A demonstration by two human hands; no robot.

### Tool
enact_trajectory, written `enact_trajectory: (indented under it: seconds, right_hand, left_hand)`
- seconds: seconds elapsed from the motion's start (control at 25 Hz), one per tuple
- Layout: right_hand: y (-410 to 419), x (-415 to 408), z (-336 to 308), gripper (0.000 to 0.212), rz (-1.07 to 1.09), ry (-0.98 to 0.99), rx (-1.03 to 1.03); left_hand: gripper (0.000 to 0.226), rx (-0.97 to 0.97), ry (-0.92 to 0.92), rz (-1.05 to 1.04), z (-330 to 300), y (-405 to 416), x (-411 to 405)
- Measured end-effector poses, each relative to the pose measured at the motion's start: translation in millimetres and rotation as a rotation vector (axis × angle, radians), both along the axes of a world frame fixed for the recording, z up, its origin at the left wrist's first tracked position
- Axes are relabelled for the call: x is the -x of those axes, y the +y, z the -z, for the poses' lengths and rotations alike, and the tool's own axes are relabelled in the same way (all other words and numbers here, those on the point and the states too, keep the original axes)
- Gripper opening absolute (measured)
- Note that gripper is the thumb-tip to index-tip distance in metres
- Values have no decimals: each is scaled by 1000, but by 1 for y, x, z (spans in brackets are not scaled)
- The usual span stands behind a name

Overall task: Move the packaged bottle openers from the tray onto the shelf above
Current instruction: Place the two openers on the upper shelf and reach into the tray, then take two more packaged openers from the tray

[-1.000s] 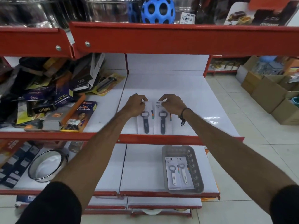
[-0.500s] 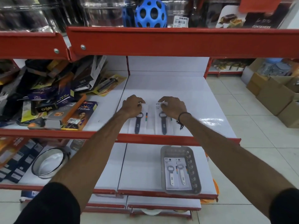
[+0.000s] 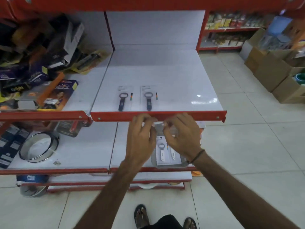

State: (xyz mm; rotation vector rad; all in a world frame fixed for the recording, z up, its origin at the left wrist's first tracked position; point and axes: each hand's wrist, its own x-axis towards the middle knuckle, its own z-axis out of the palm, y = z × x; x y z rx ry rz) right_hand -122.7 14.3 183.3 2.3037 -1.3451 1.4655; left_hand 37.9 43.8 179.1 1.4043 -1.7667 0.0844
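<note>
Hands hover over the grey tray (image 3: 170, 164), left hand (image 3: 142, 142) and right hand (image 3: 182, 136) both loosely curled, gripping nothing, above two white-handled packaged openers (image 3: 162, 152). Beyond, two dark-handled packaged openers (image 3: 134, 98) lie side by side on the white shelf (image 3: 173, 76) above.

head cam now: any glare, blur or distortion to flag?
Head view: bright glare patch on the upper shelf at its right front; both hands, left hand and right hand, motion-blurred over the tray; wide-angle bowing along the frame edges.
</note>
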Motion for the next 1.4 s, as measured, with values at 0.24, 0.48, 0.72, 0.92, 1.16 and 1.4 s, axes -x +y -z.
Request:
enact_trajectory:
  seconds: [0.24,0.48,0.72,0.92,1.16,1.4]
  right_hand:
    - [13,38,98,18,71,264,-538]
    - [-60,35,142,48,15,589,-1049]
    - [-99,32,195,83,-32,866,-1106]
    - [-110,35,198,77,0,948,-1011]
    - [-95,40,145,43,56,816,-791]
    - [-19,56,116,27,-22,493,-785]
  left_hand:
    - [23,-365,-77,74,97,2,34]
    - [43,-760,-216,166,153,-78,50]
    - [74,-898,-551,187,209,-120,60]
    - [70,-847,-633,136,216,-128,59]
    - [32,-633,-337,225,159,-110,46]
    - [31,-677,-328,194,105,-32,38]
